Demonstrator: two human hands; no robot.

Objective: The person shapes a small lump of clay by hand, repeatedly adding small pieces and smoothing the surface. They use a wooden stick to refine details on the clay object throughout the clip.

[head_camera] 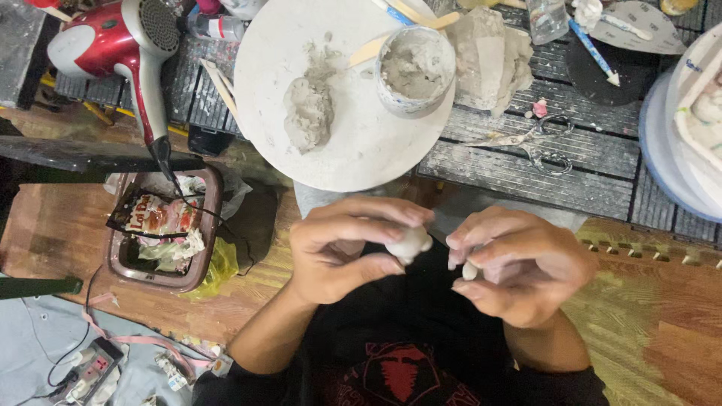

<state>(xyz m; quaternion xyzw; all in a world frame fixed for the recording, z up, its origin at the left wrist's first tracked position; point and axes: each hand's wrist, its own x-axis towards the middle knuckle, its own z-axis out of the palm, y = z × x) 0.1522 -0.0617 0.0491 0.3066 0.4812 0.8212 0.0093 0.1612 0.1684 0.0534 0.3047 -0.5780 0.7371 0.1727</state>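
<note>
My left hand (346,252) is curled around a small pale clay lump (410,243), pinched between thumb and fingers. My right hand (519,263) sits just to its right, fingers bent around a smaller bit of pale clay (471,271). Both hands hover close together above my lap and dark shirt, below a round white board (361,150). On the board rest a grey clay lump (308,113) and a cup of grey clay paste (415,71) with wooden sticks in it.
A red hair dryer (113,37) lies at upper left. A brown bin (162,229) holds wrappers. Scissors (538,143) and a wrapped clay block (492,56) lie on the dark slatted table. White round trays (677,120) stand at right. A power strip (86,372) lies on the floor.
</note>
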